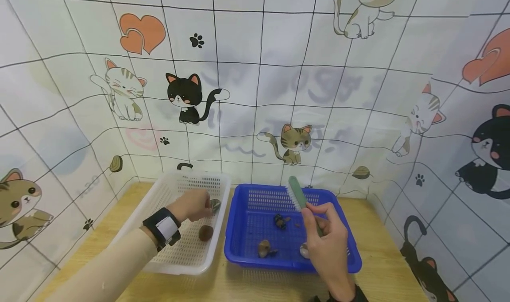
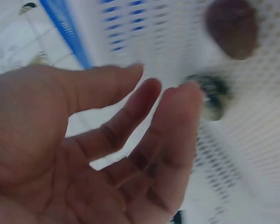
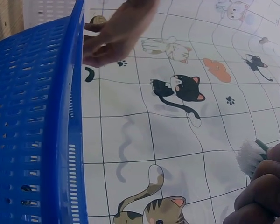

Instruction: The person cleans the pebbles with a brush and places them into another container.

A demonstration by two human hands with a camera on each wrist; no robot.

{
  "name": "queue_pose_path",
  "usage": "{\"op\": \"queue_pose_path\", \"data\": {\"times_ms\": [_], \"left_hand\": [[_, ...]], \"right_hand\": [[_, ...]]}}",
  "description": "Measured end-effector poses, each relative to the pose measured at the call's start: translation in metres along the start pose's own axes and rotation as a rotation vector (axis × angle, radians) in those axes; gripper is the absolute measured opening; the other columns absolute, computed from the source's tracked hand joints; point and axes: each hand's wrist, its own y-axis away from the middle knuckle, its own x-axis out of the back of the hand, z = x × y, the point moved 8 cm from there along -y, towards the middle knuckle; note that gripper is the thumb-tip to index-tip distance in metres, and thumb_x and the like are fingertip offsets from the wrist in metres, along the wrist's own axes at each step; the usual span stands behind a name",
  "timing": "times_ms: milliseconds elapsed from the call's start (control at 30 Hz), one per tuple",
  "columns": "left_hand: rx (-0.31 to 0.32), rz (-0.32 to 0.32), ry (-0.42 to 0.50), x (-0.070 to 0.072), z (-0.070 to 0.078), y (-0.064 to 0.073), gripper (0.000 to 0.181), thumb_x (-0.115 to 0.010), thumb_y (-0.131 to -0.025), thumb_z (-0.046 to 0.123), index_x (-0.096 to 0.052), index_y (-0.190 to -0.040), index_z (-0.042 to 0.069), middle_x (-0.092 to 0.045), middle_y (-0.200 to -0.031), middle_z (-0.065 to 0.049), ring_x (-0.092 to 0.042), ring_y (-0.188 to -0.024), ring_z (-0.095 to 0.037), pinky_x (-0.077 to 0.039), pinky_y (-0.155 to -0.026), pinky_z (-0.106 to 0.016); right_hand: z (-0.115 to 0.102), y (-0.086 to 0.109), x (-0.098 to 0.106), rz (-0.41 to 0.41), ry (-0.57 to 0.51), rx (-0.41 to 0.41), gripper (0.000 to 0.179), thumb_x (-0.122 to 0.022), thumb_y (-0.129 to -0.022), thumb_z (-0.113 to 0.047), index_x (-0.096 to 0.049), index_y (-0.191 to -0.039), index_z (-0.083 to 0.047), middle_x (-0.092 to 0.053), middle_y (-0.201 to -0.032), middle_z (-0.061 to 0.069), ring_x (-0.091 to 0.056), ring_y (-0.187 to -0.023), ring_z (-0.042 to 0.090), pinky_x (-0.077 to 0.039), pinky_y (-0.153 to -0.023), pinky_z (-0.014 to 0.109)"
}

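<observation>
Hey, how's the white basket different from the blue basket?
The white basket sits on the left, the blue basket on the right. Two stones show in the white basket, at least three pieces in the blue basket. The left hand is over the white basket; the right hand, gripping a green brush, is at the blue basket. Both have perforated walls.

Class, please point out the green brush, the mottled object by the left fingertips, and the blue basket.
Green brush (image 1: 297, 191): head view, back of its bristled head.
Mottled object (image 2: 216, 99): left wrist view, its exposed surface.
Blue basket (image 1: 252, 226): head view, bare floor.
</observation>
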Motion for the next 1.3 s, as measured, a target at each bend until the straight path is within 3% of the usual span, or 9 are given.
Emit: {"op": "queue_pose_path", "data": {"times_ms": [200,467,500,667,733,867,1000,1133,1300], "left_hand": [[-0.152,0.134,-0.053,0.023,0.055,-0.004,0.013,-0.081,-0.106,0.014,-0.080,-0.095,0.007,-0.074,-0.084,-0.002,-0.064,-0.072,-0.015,-0.051,-0.062,-0.026],[-0.320,-0.001,-0.011,0.004,0.121,-0.021,0.009,-0.085,-0.107,0.019,-0.086,-0.103,0.011,-0.083,-0.093,-0.004,-0.075,-0.076,-0.014,-0.066,-0.069,-0.030],[-0.365,-0.008,-0.016,-0.011,0.116,-0.040,0.014,-0.085,-0.108,0.027,-0.086,-0.104,0.013,-0.084,-0.095,-0.002,-0.075,-0.077,-0.012,-0.066,-0.070,-0.028],[-0.411,-0.073,-0.043,-0.035,0.136,-0.062,0.016,-0.088,-0.106,0.028,-0.086,-0.109,0.013,-0.085,-0.102,-0.004,-0.079,-0.084,-0.015,-0.071,-0.077,-0.031],[-0.378,-0.098,-0.052,-0.032,0.153,-0.054,0.016,-0.088,-0.105,0.020,-0.086,-0.115,0.008,-0.086,-0.107,-0.008,-0.081,-0.090,-0.019,-0.072,-0.082,-0.035],[-0.368,-0.121,-0.081,-0.052,0.162,-0.064,0.027,-0.088,-0.105,0.020,-0.084,-0.128,0.006,-0.086,-0.119,-0.010,-0.081,-0.096,-0.019,-0.071,-0.084,-0.033],[-0.351,-0.142,-0.127,-0.079,0.166,-0.083,0.034,-0.091,-0.103,0.020,-0.083,-0.135,0.008,-0.086,-0.131,-0.009,-0.082,-0.112,-0.021,-0.071,-0.099,-0.034],[-0.361,-0.150,-0.208,-0.110,0.167,-0.108,0.044,-0.096,-0.099,0.023,-0.082,-0.140,0.012,-0.085,-0.141,-0.007,-0.080,-0.131,-0.025,-0.067,-0.116,-0.040],[-0.437,-0.170,-0.250,-0.142,0.167,-0.141,0.043,-0.101,-0.091,0.010,-0.088,-0.130,0.020,-0.088,-0.129,0.002,-0.082,-0.118,-0.014,-0.070,-0.103,-0.031]], "right_hand": [[-0.002,-0.004,0.010,0.031,-0.001,0.098,0.003,-0.070,-0.110,0.010,-0.069,-0.112,0.008,-0.083,-0.127,0.035,-0.034,-0.041,-0.009,-0.029,-0.032,0.017],[-0.003,-0.017,0.015,0.049,0.001,0.092,0.005,-0.070,-0.112,0.005,-0.071,-0.116,0.004,-0.085,-0.087,0.013,-0.032,-0.040,-0.007,-0.027,-0.031,0.020],[-0.002,-0.018,0.016,0.051,-0.002,0.094,0.005,-0.070,-0.112,0.005,-0.071,-0.117,0.004,-0.082,-0.081,0.008,-0.033,-0.039,-0.006,-0.028,-0.030,0.020],[-0.001,-0.021,0.015,0.048,-0.022,0.094,0.006,-0.069,-0.113,0.005,-0.071,-0.119,0.005,-0.061,-0.061,-0.015,-0.032,-0.041,-0.007,-0.027,-0.030,0.021],[0.001,-0.022,0.015,0.052,-0.025,0.086,0.005,-0.069,-0.113,0.005,-0.071,-0.118,0.006,-0.064,-0.064,-0.016,-0.034,-0.042,-0.006,-0.027,-0.031,0.022],[0.005,-0.021,0.017,0.057,-0.019,0.054,0.005,-0.070,-0.113,0.004,-0.072,-0.117,0.006,-0.071,-0.070,-0.015,-0.039,-0.042,-0.005,-0.028,-0.030,0.023],[0.009,-0.020,0.024,0.080,0.016,0.010,0.006,-0.070,-0.114,0.001,-0.071,-0.117,0.006,-0.080,-0.082,-0.019,-0.038,-0.040,-0.005,-0.027,-0.030,0.023],[0.010,-0.020,0.031,0.095,0.043,-0.010,0.009,-0.070,-0.115,-0.001,-0.070,-0.118,0.007,-0.075,-0.072,-0.019,-0.031,-0.040,-0.009,-0.025,-0.030,0.021],[0.010,-0.020,0.035,0.109,0.026,-0.022,0.010,-0.071,-0.114,-0.001,-0.068,-0.116,0.009,-0.083,-0.097,-0.021,-0.030,-0.041,-0.009,-0.025,-0.031,0.020]]}}
